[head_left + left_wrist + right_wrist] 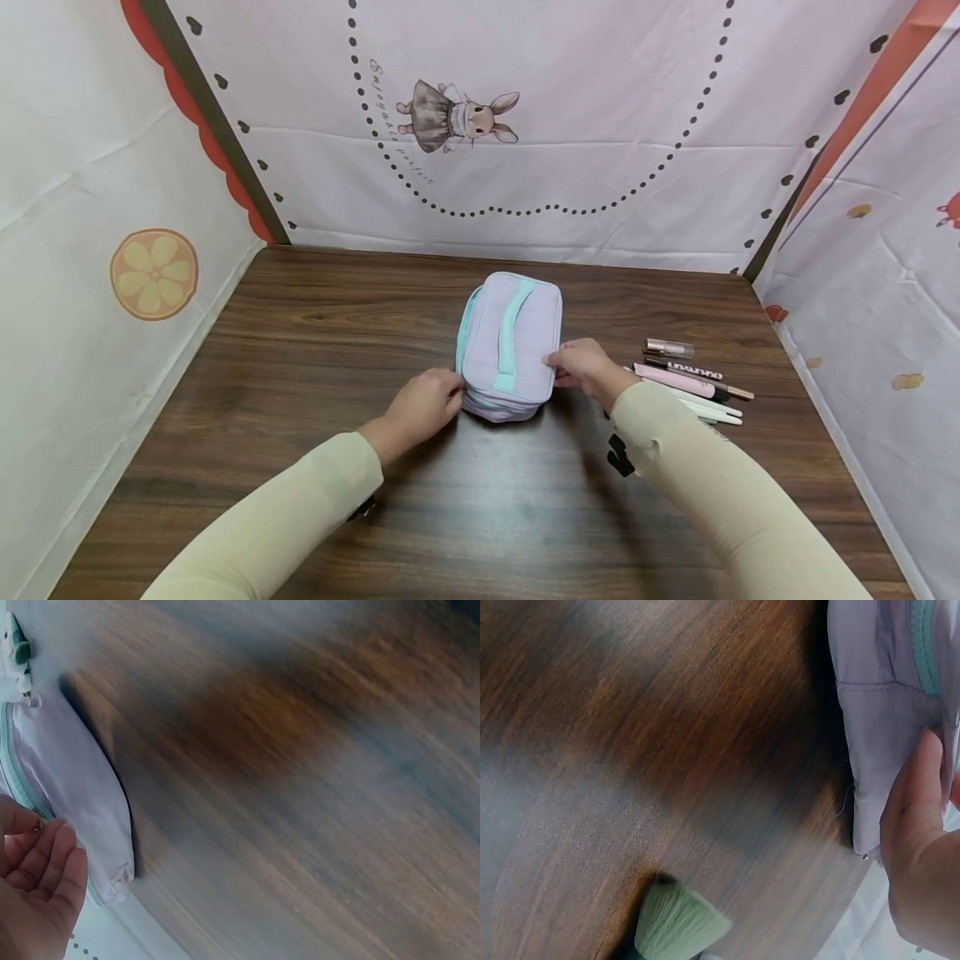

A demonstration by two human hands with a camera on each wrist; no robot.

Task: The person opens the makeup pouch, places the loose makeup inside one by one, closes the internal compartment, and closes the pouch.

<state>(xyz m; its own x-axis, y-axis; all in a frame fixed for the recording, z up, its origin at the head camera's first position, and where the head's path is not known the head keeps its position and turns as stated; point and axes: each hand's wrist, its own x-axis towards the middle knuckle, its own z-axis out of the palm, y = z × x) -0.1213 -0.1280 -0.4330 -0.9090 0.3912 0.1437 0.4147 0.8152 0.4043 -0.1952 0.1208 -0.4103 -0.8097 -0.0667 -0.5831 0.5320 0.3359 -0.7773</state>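
Note:
A lavender cosmetic bag (487,333) with a mint carry strap (507,337) sits on the dark wooden table, lid up. At its near left corner is my left hand (423,404); in the left wrist view the thumb and fingers pinch a small zipper pull (39,823) on the mint zipper (19,769). On the opposite side my right hand (588,367) grips the lid's edge, thumb on top and fingers beneath. The right wrist view has those fingers against the bag's lavender side (874,742). Part of the zipper shows along the lid's left edge.
Right of the bag lie a clear lip gloss tube (667,348), a patterned pen-like stick (693,370), a pink tube (678,382) and white-handled sticks (720,412), partly behind my right sleeve. A green-bristled brush (679,922) shows in the right wrist view. Printed cloth walls (600,183) border the table.

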